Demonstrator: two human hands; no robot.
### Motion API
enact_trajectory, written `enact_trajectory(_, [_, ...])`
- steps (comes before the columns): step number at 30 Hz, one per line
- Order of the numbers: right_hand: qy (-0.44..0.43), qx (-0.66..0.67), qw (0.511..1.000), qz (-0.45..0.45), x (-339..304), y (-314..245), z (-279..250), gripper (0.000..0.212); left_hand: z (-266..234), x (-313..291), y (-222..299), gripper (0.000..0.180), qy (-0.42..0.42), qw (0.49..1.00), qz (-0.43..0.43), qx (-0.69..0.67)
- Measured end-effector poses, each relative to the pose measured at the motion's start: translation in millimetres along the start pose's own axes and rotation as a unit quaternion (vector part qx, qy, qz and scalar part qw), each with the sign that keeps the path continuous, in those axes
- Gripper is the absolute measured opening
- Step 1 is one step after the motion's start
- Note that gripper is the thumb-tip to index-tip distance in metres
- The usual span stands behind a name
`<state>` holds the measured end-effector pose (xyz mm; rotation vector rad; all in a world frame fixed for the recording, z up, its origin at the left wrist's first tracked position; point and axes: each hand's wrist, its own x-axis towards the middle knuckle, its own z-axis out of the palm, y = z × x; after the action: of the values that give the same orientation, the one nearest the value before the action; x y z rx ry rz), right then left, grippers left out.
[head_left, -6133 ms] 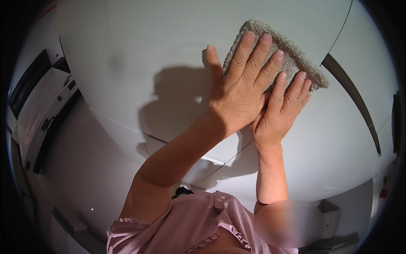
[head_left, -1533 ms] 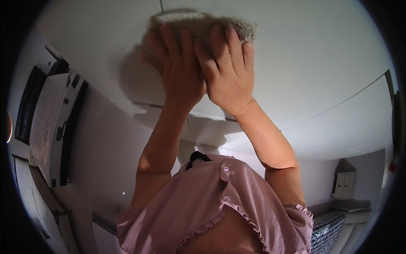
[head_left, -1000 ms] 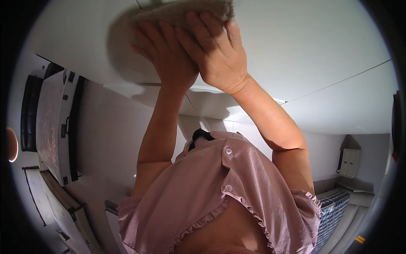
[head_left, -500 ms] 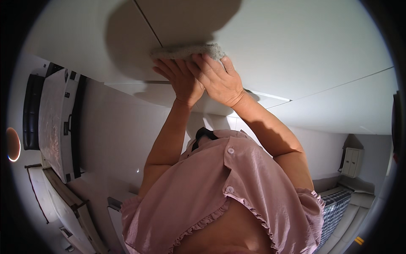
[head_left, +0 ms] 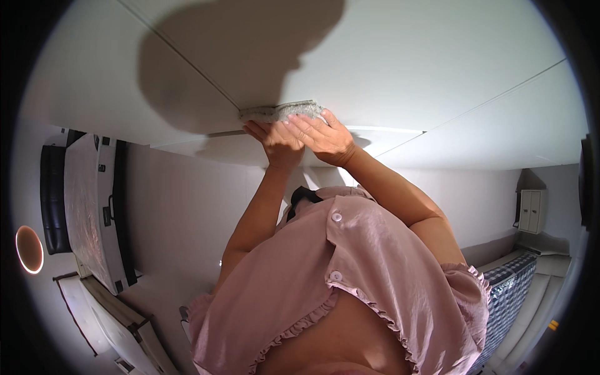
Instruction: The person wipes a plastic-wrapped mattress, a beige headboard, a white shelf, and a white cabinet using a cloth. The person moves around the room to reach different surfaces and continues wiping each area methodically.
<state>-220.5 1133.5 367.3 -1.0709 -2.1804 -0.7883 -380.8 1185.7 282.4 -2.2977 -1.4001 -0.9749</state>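
Both my hands press a grey, fluffy cleaning pad (head_left: 269, 114) against a white cabinet panel (head_left: 387, 81). My left hand (head_left: 282, 145) sits under the pad's left part, its fingertips partly hidden behind the pad. My right hand (head_left: 330, 140) overlaps the left one, with its fingers laid over the pad's right part and the thumb at its right end. The pad lies at a thin seam between panels, just above a long slot-like edge (head_left: 400, 130). A large shadow falls over the panel above the pad.
At the left stand a plastic-covered bed-like piece (head_left: 87, 206) and a black padded cushion (head_left: 54, 200). On the right are a checked cloth (head_left: 509, 281) over a pale sofa (head_left: 544, 306) and a small white cabinet (head_left: 531, 211). Pale floor stretches below the panel.
My hands and the pad have slid down the panel, closer to the slot-like edge. The whole view has also shifted, so the room at both sides appears in a different place.
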Motion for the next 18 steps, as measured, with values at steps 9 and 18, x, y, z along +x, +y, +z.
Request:
enact_trajectory(9, [0.010, 0.021, 0.999, 0.038, 2.5, 5.6, -22.8, 0.045, -9.9, 14.3, 37.1, 0.089, 0.076, 0.995, -0.021, -0.067])
enact_trajectory(18, [0.047, -0.015, 0.997, 0.066, 20.1, 19.8, -53.2, 0.049, -67.8, 78.7, 64.9, 0.094, 0.048, 0.995, -0.025, -0.079])
